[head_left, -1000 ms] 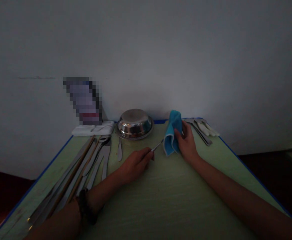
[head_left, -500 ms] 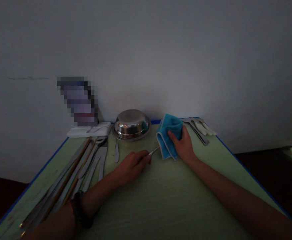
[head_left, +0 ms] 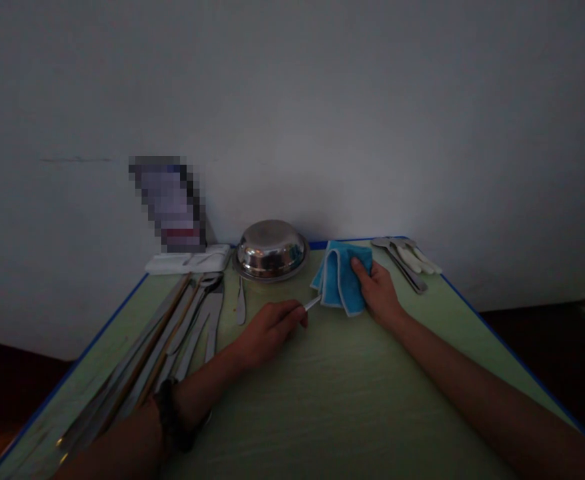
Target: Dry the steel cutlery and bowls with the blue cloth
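Cloth (head_left: 347, 283) hangs from right hand (head_left: 383, 295), thumb (head_left: 359, 269) in front.

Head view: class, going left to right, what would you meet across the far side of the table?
Flat white item, shiny metal dish, blue cloth in the right hand, white-handled utensils.

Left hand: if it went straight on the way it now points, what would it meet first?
Most likely the blue cloth with pale edging, held in the right hand; the slim shiny utensil in the left hand points at it, though depth there is unclear.
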The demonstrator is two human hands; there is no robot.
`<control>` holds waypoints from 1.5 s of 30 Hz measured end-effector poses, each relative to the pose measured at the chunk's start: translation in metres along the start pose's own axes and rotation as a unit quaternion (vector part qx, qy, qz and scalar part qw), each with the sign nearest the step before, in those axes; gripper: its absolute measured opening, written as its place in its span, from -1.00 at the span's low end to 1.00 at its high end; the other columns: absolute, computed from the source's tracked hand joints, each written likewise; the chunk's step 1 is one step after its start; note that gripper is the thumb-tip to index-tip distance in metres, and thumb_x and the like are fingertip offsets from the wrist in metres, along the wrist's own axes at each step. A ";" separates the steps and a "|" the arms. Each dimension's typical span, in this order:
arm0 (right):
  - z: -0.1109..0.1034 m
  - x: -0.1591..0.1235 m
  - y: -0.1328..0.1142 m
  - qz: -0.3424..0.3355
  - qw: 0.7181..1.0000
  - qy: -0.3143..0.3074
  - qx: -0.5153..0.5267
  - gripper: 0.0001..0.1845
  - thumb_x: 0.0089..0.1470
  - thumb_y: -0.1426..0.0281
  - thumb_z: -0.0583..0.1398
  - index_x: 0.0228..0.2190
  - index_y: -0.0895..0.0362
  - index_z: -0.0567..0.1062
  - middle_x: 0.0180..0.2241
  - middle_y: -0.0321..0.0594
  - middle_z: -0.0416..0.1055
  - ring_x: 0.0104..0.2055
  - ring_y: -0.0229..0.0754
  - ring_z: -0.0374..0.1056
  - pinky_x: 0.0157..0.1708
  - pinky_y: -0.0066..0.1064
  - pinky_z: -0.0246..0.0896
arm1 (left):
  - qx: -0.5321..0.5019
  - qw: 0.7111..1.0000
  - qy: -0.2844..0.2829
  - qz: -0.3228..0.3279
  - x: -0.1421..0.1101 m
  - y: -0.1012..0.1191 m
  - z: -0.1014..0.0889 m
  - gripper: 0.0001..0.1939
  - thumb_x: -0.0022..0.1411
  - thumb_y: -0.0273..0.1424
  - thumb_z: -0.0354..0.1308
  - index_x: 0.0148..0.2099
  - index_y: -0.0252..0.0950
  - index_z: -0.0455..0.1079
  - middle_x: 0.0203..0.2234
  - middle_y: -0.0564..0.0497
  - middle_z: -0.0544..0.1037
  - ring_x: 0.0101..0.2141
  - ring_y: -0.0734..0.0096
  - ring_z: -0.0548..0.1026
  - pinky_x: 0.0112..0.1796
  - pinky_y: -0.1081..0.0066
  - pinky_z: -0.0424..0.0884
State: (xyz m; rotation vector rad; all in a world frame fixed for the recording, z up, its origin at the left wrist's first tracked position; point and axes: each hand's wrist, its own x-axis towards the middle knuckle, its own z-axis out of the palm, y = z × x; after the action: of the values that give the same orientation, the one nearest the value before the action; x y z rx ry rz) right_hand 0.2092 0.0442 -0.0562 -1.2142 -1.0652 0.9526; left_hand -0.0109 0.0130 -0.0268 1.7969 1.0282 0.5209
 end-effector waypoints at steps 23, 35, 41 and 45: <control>-0.007 0.008 0.002 0.044 0.988 -0.143 0.039 -0.67 -0.08 0.15 0.20 -0.29 0.07 0.41 -0.35 -0.28 0.49 -0.35 -0.17 0.40 -0.27 -0.26 0.32 | 0.051 0.992 0.107 0.032 -0.001 0.004 -0.001 -0.72 0.21 -0.30 -0.07 -0.26 -0.35 0.42 -0.71 0.18 0.16 -0.63 0.53 0.15 -0.59 0.52 0.05; -0.016 0.014 -0.005 0.131 0.968 -0.166 0.133 -0.71 -0.23 0.48 0.23 -0.33 0.08 0.41 -0.37 -0.31 0.52 -0.41 -0.22 0.43 -0.21 -0.23 0.33 | -0.230 0.966 0.108 0.043 0.001 -0.001 -0.001 -0.74 0.15 -0.24 -0.01 -0.18 -0.29 0.27 -0.71 0.20 0.21 -0.69 0.60 0.12 -0.67 0.57 -0.02; -0.014 0.012 -0.007 0.139 0.953 -0.237 0.128 -0.62 -0.25 0.46 0.28 -0.28 0.09 0.42 -0.37 -0.29 0.53 -0.40 -0.21 0.45 -0.28 -0.26 0.37 | -0.443 0.881 0.165 -0.005 0.004 0.010 -0.008 -0.63 0.12 -0.17 -0.12 -0.28 -0.34 0.36 -0.71 0.09 0.30 -0.67 0.53 0.23 -0.68 0.55 0.07; -0.014 0.012 -0.009 0.137 0.954 -0.242 0.114 -0.62 -0.24 0.42 0.29 -0.27 0.10 0.44 -0.34 -0.24 0.53 -0.37 -0.18 0.46 -0.28 -0.23 0.39 | -0.507 0.844 0.173 -0.037 0.003 0.017 -0.011 -0.52 0.14 -0.13 -0.17 -0.20 -0.38 0.39 -0.52 -0.03 0.46 -0.57 0.47 0.36 -0.62 0.52 0.19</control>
State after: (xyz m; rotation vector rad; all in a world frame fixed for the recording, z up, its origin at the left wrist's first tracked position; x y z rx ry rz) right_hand 0.2262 0.0511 -0.0467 -0.9702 -1.1376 1.6017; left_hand -0.0105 0.0185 -0.0069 0.7199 0.7937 1.1156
